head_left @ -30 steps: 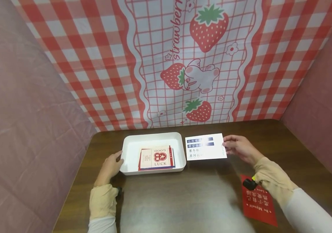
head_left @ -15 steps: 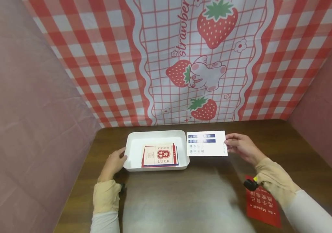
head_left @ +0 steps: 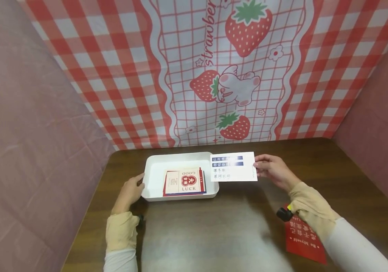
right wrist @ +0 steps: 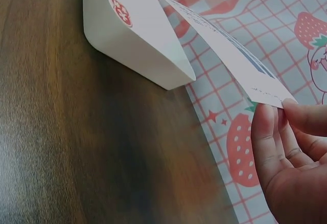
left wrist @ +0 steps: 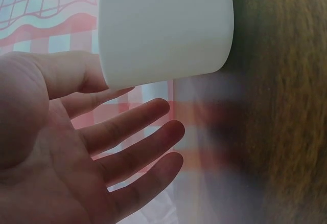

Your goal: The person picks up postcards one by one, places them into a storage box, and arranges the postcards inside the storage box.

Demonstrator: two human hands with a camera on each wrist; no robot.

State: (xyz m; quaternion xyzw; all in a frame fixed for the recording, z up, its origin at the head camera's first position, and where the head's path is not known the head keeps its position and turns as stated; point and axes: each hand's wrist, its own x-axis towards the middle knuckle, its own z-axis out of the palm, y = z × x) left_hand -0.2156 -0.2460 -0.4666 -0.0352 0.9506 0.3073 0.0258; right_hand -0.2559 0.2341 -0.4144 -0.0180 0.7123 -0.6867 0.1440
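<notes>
A white card (head_left: pixel 233 166) with dark blue bands and printed Chinese characters is held up flat by my right hand (head_left: pixel 275 170), which pinches its right edge between thumb and fingers. Its left end overlaps the right rim of a white tray (head_left: pixel 154 163) and is above it. At the tray's left end, my left hand (head_left: pixel 129 193) holds the rim with thumb and index finger; the other fingers extend free, as the left wrist view shows. Inside the tray lies a small stack of cards, topped by a cream "GOOD LUCK" card (head_left: pixel 182 182).
A red card (head_left: pixel 304 241) printed "Be Myself" lies on the brown wooden table (head_left: pixel 200 230), partly under my right forearm. A strawberry-print checked cloth (head_left: pixel 126 68) hangs behind the table. Pink cloth walls (head_left: pixel 41 162) stand at both sides.
My right hand has moved left with the white card, whose left end now overlaps the tray's right rim. My left hand stays at the tray. The head view has shifted slightly.
</notes>
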